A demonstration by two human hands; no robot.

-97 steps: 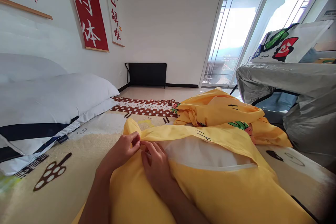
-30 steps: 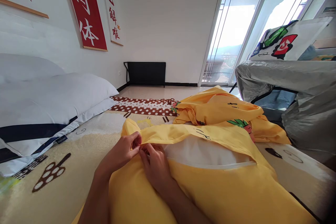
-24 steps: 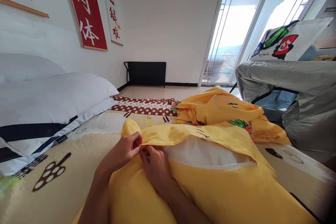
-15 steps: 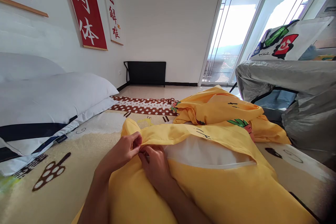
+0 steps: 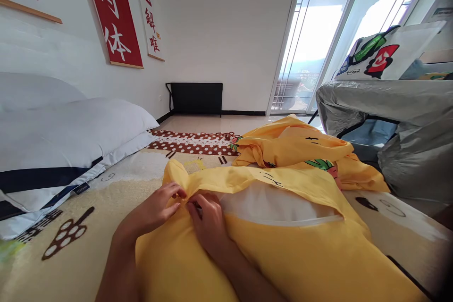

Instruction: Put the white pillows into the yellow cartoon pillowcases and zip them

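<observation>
A yellow pillowcase (image 5: 283, 259) with a cartoon print lies on the bed in front of me, its long opening gaping over a white pillow (image 5: 269, 205) inside. My left hand (image 5: 155, 207) pinches the yellow fabric at the left end of the opening. My right hand (image 5: 207, 219) rests on the case beside it, fingers curled and pinching the same edge, perhaps at a zipper pull too small to make out. A second yellow case (image 5: 300, 146) lies crumpled behind.
The bed (image 5: 88, 226) has a cream cartoon sheet. Two white pillows (image 5: 63, 137) lie at the left. A silver-covered chair (image 5: 389, 118) stands at the right with a printed bag (image 5: 382, 56) on it. Red banners (image 5: 113, 14) hang on the wall; a glass door (image 5: 318, 42) is ahead.
Both hands stay at the left end of the opening. The left hand has shifted slightly lower and left, its fingers less bunched; the view drifted a little.
</observation>
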